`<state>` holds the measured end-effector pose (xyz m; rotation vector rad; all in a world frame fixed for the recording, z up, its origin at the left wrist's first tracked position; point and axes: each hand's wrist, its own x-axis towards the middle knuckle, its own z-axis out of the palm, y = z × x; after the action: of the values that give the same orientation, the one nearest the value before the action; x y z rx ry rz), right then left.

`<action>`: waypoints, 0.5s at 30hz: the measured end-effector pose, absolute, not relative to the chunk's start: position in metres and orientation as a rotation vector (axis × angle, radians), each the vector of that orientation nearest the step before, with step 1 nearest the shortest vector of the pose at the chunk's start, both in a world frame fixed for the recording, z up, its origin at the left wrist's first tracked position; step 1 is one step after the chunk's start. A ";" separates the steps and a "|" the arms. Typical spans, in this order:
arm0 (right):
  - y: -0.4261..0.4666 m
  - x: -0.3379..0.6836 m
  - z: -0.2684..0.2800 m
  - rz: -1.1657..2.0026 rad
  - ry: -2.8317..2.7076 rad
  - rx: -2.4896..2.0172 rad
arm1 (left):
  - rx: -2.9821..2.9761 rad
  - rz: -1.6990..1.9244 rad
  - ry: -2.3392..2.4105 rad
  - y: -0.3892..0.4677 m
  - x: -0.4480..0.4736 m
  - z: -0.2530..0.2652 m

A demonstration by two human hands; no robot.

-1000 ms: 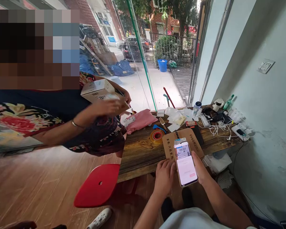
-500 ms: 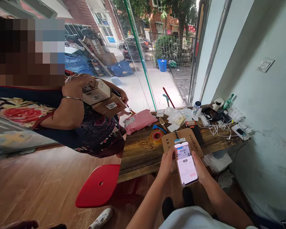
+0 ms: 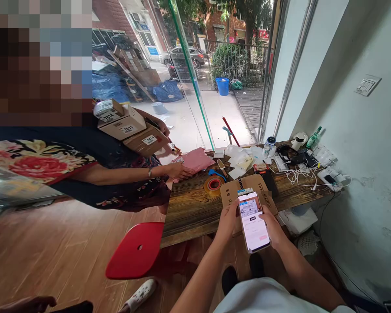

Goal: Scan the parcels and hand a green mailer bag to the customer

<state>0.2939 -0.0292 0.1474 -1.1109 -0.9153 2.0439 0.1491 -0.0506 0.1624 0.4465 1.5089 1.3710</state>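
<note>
Both of my hands hold a smartphone [image 3: 254, 228] above the table's front edge. My left hand [image 3: 228, 219] grips its left side, thumb along the edge. My right hand [image 3: 271, 224] wraps the right side, and its thumb lies over the screen. A label with a barcode shows on the upper part of the lit screen; the smaller text is too fine to read. Just behind the phone a flat brown cardboard box [image 3: 231, 193] lies on the wooden table [image 3: 189, 217], partly hidden by the phone and my hands.
At left a person [image 3: 124, 174] carries several boxes [image 3: 127, 126], one hand on a pink parcel [image 3: 198, 160]. A tape roll [image 3: 214, 184], a knife [image 3: 222, 168], papers [image 3: 236, 157] and tangled white cables [image 3: 299, 176] lie on the table. A red stool [image 3: 137, 252] stands left.
The other person's hand has come down from the stacked boxes onto the pink parcel. My right thumb has moved inward over the phone screen.
</note>
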 end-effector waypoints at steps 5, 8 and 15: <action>-0.031 0.296 0.152 2.034 -1.020 -1.130 | 0.451 1.362 1.480 -0.055 0.147 0.156; -0.033 0.295 0.152 2.058 -0.964 -1.075 | 0.461 1.356 1.469 -0.058 0.146 0.155; -0.033 0.297 0.148 2.126 -0.912 -1.033 | 0.497 1.343 1.462 -0.059 0.144 0.156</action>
<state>0.2969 -0.0329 0.1482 -1.0333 -0.9119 2.1257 0.1443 -0.0589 0.1558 0.4965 1.4619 1.3427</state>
